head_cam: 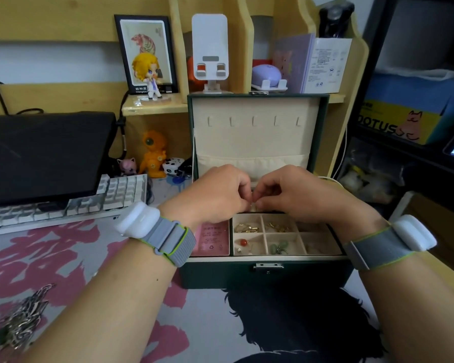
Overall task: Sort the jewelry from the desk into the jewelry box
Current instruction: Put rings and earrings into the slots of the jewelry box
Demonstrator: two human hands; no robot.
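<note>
Here, left hand (218, 195) and right hand (288, 192) pinching something tiny together, above open jewelry box (268, 273).

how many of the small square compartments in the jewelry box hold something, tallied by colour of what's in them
Of the six square compartments showing in the jewelry box:
Gold pieces: 2
Red bead piece: 1
Green pieces: 1
Pale or unclear contents: 2
Total clearly filled: 4

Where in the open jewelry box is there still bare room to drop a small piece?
The dark green jewelry box has two seemingly bare cream compartments at the right. Gold hoops, a red bead and green stones crowd the others.
</note>
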